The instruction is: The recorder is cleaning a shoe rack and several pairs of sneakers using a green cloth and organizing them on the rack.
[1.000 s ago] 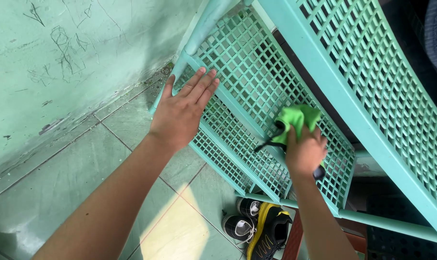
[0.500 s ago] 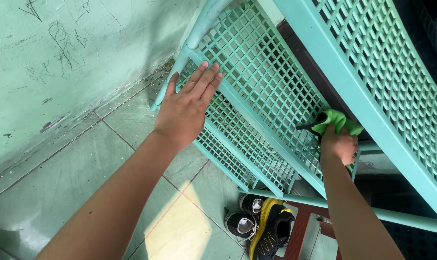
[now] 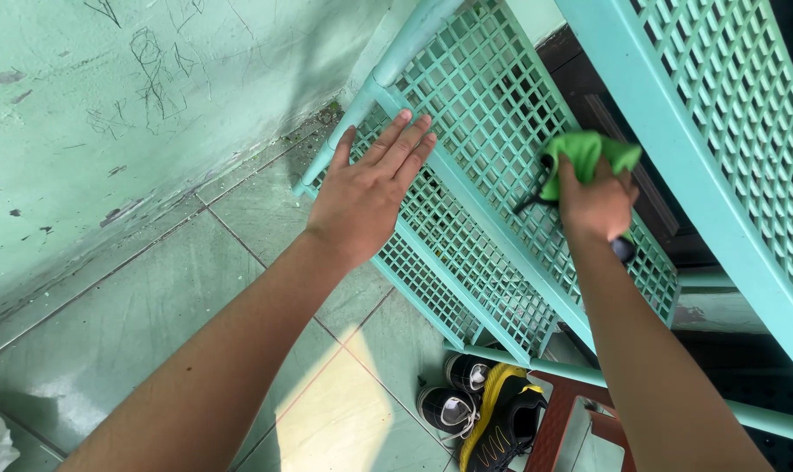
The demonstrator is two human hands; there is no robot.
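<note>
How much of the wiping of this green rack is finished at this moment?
Done: cannot tell; no wiped patch stands out. In hand: right hand presses a green cloth on the middle lattice shelf; left hand lies flat on the lower shelf. Left: debris shows in the lower shelf's mesh.

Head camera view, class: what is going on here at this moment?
A person leans over a teal grid rack standing by a green wall. The left hand lies flat, fingers spread, on the rack's left edge. The right hand presses a bunched green cloth onto a grid shelf; something dark shows beneath that hand, unclear what. Below, on the tiled floor, sit a black-and-yellow shoe and black-and-white shoes.
</note>
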